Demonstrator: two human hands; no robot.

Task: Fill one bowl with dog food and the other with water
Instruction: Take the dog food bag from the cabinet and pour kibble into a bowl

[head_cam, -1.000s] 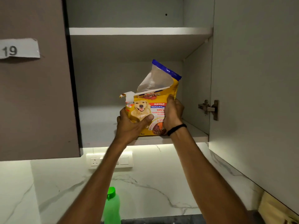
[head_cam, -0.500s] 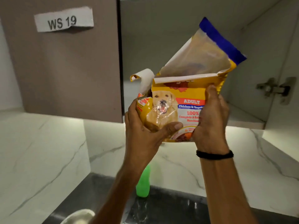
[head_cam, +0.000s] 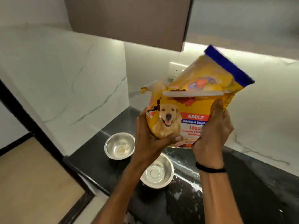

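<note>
A yellow dog food bag with a blue top strip and a dog's picture is held up in the air, its torn top open. My left hand grips its lower left side with the thumb across the front. On the bag's right edge sits my right hand, a black band on its wrist, fingers curled round the bag. Two empty steel bowls stand on the black counter below: the farther bowl to the left, the nearer bowl partly behind my left forearm.
The black counter runs along a white marble wall. A brown wall cupboard hangs above. A white socket plate shows behind the bag. Wooden floor lies at the lower left, past the counter's end.
Both hands carried the bag out of the open cupboard and down over the counter. My view dropped, so the two bowls came into sight and the green bottle went out of sight.
</note>
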